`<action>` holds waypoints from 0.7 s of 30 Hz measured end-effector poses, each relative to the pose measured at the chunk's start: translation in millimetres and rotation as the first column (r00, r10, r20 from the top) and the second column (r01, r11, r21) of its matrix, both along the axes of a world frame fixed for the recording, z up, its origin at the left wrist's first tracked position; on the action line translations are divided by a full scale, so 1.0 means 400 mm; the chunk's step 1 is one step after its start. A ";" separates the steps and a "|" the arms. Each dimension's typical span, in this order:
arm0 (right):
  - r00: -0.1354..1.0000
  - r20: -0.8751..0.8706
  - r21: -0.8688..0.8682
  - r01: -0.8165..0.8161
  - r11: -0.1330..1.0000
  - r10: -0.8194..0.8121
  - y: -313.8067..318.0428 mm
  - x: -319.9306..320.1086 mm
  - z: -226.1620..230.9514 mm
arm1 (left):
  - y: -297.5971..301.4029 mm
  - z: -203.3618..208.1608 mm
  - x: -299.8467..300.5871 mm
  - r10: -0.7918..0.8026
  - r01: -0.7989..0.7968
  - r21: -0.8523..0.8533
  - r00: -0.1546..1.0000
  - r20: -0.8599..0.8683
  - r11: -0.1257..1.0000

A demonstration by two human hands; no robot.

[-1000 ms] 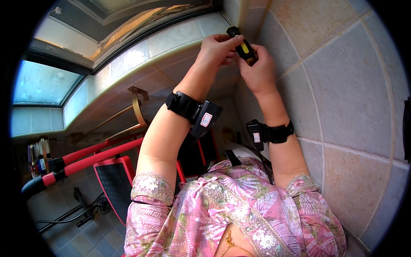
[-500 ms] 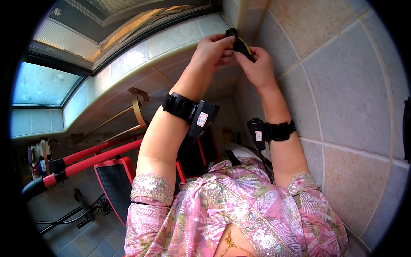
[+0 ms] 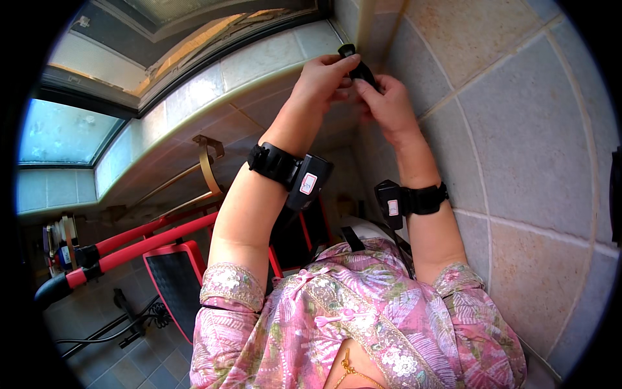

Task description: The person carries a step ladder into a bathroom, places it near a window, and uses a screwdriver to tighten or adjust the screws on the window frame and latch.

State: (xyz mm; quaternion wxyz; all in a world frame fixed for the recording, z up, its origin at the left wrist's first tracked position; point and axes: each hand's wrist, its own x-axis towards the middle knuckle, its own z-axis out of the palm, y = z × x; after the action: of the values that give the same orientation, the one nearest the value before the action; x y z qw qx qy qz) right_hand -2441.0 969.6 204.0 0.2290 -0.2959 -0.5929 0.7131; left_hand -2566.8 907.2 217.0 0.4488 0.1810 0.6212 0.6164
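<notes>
Both hands are raised at the far corner of the beige tiled wall [image 3: 518, 129]. The left hand [image 3: 322, 81] closes its grip on the top of a small black stick-shaped tool [image 3: 358, 65], fingers curled over it. The right hand [image 3: 389, 107] pinches the tool's lower part, just beside the left. Red exercise equipment [image 3: 129, 249] stands near left, low.

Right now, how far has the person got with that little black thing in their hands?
Already done: the small black object is lifted up near the tiled wall, off any surface. In hand: the left hand and the right hand both pinch it, fingers curled around it, so most of it is hidden. What is left cannot be told; nothing shows it fixed or set down anywhere.
</notes>
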 end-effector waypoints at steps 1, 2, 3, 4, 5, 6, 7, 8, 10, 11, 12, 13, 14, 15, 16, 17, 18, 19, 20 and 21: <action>0.992 -0.012 0.284 0.126 0.951 -0.128 -0.004 -0.012 -0.024 | 0.002 0.008 0.007 -0.002 0.002 -0.005 1.000 -0.030 1.000; 0.969 -0.058 0.539 0.233 0.810 -0.240 -0.012 -0.021 -0.030 | 0.001 0.014 0.014 0.000 -0.001 -0.012 0.998 -0.061 1.000; 0.953 -0.052 0.703 0.247 0.667 -0.299 -0.017 -0.022 -0.028 | 0.003 0.015 0.018 0.001 -0.002 -0.018 0.996 -0.091 1.000; 0.933 -0.059 0.835 0.241 0.494 -0.356 -0.023 -0.017 -0.021 | 0.007 0.012 0.020 0.018 -0.019 -0.011 0.997 -0.069 1.000; 0.910 -0.080 0.930 0.215 0.298 -0.407 -0.029 -0.015 -0.013 | 0.009 0.012 0.022 0.038 -0.038 -0.001 0.998 -0.049 0.999; 0.938 -0.105 0.846 0.259 0.466 -0.331 -0.028 -0.014 -0.018 | 0.012 0.011 0.021 0.056 -0.056 0.007 0.998 -0.029 0.998; 0.955 -0.144 0.733 0.278 0.620 -0.259 -0.026 -0.013 -0.029 | 0.012 0.004 0.015 0.050 -0.050 0.034 0.999 0.010 0.998; 0.961 -0.195 0.596 0.273 0.755 -0.193 -0.027 -0.012 -0.031 | 0.008 -0.010 0.001 0.042 -0.045 0.059 0.998 0.049 0.997; 0.976 -0.141 0.052 0.172 0.984 -0.163 -0.020 0.000 -0.011 | 0.003 -0.030 -0.014 0.016 -0.029 0.106 0.992 0.123 0.994; 0.983 -0.124 -0.241 0.104 0.965 -0.137 -0.016 0.007 -0.001 | 0.003 -0.037 -0.018 -0.002 -0.019 0.128 0.987 0.158 0.992; 0.995 -0.034 -0.296 0.083 0.952 -0.097 -0.012 0.013 -0.001 | 0.002 -0.042 -0.020 -0.020 -0.010 0.151 0.981 0.193 0.989; 0.997 -0.048 -0.355 0.041 0.934 -0.062 -0.014 0.012 0.001 | 0.000 -0.046 -0.021 -0.038 0.012 0.146 0.984 0.174 0.989; 0.997 -0.065 -0.410 0.001 0.912 -0.030 -0.017 0.011 0.005 | 0.000 -0.046 -0.021 -0.059 0.037 0.142 0.986 0.155 0.989; 0.997 -0.083 -0.463 -0.040 0.885 0.002 -0.019 0.009 0.007 | 0.000 -0.044 -0.020 -0.079 0.060 0.138 0.988 0.136 0.989; 0.998 -0.049 -0.336 0.018 0.942 -0.037 -0.019 0.004 0.003 | -0.001 -0.039 -0.015 -0.032 0.023 0.090 0.995 0.096 0.996; 0.996 -0.021 -0.202 0.077 0.976 -0.082 -0.015 -0.002 -0.008 | -0.004 -0.023 -0.003 0.012 -0.014 0.042 0.999 0.053 0.999; 0.991 0.001 -0.062 0.131 0.990 -0.131 -0.015 -0.007 -0.015 | -0.006 -0.008 0.007 0.054 -0.054 -0.003 0.999 0.009 0.999; 0.977 -0.003 0.176 0.209 0.962 -0.212 -0.017 -0.008 -0.017 | -0.007 0.004 0.012 0.071 -0.071 -0.011 0.997 -0.038 0.997; 0.958 -0.027 0.402 0.271 0.875 -0.284 -0.021 -0.012 -0.020 | -0.011 0.014 0.015 0.092 -0.094 -0.020 0.992 -0.085 0.995; 0.935 -0.068 0.602 0.316 0.733 -0.347 -0.025 -0.015 -0.021 | -0.013 0.018 0.016 0.112 -0.116 -0.027 0.985 -0.132 0.993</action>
State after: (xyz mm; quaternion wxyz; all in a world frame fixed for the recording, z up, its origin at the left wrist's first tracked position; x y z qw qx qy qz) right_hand -2447.1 959.6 195.7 0.4199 -0.3256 -0.7320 0.4265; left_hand -2560.3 901.9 224.1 0.3743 0.1771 0.6690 0.6172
